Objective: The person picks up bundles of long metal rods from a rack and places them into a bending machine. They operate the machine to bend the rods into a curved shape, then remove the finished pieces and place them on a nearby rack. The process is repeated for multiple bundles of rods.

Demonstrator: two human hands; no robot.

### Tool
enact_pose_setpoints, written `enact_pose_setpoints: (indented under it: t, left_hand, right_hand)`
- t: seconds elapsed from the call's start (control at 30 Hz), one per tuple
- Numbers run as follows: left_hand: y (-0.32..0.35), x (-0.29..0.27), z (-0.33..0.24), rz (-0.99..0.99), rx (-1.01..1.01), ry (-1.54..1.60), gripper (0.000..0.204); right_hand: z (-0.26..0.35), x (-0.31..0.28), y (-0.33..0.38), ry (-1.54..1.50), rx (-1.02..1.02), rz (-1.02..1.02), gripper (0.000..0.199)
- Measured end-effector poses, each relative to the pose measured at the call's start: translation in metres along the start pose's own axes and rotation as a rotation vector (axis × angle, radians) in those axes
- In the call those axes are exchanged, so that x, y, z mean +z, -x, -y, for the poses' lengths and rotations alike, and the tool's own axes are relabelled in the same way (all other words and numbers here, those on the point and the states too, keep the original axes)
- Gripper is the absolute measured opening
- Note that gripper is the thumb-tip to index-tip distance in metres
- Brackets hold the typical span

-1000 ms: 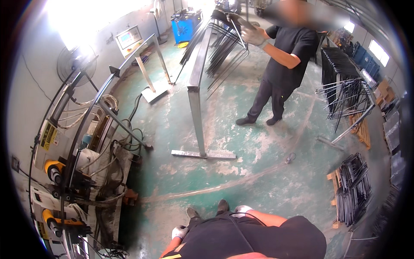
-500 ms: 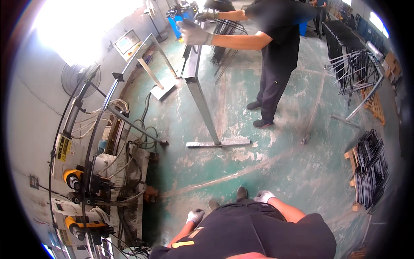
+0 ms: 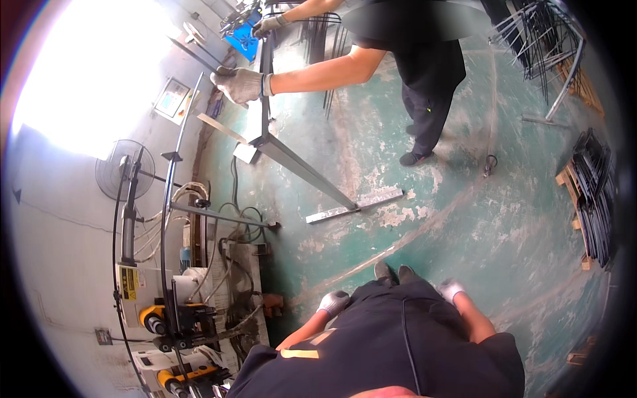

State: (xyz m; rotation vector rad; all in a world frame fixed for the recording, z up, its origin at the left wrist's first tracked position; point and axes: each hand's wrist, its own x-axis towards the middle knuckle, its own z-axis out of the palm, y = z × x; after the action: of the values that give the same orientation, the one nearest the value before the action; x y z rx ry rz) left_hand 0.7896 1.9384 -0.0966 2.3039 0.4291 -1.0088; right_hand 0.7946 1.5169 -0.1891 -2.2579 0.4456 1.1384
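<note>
Low at my left side is my left hand [image 3: 334, 303], in a pale glove with darker fingertips. Its fingers look curled in, and nothing shows in them. My right hand [image 3: 450, 290], in a white glove, hangs beside my dark clothing. It is partly hidden, its fingers look stretched out, and I see nothing held. Neither hand touches a machine or a rack. Ahead, a co-worker's gloved hand [image 3: 239, 85] grips a thin dark bar above a metal stand [image 3: 308, 172]. The other hand [image 3: 269, 25] of that person rests farther along the stand.
On the left stands a machine with yellow-and-black units [image 3: 156, 320], cables and a metal rail. A wall-side fan [image 3: 124, 169] is behind it. The stand's foot bar [image 3: 355, 206] lies across the floor ahead. To the right, black wire frames [image 3: 592, 196] are stacked on a wooden pallet [image 3: 568, 192].
My view has shifted, and the stand and the co-worker appear nearer. The co-worker's near hand has come down onto a thin bar. My hands remain low at my sides.
</note>
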Motion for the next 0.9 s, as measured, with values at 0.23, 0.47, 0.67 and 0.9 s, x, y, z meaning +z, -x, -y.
enact_pose_setpoints:
  t: [0.23,0.47,0.67,0.9]
  left_hand:
    - [-0.025,-0.017,0.005,-0.059,-0.084,0.039,0.037]
    - [-0.026,-0.037,-0.049,-0.218,-0.220,0.101,0.033]
    - [-0.010,0.040,-0.151,-0.004,-0.252,0.023,0.037]
    - [-0.014,0.078,-0.262,0.078,0.036,0.025,0.039]
  right_hand:
    - [-0.060,-0.011,-0.054,-0.385,0.150,-0.169,0.033]
    - [-0.045,-0.075,-0.045,-0.544,0.218,-0.136,0.027]
    - [-0.112,-0.128,-0.093,-0.853,0.230,-0.053,0.017]
    - [-0.166,-0.151,-0.118,-0.888,0.353,-0.023,0.017]
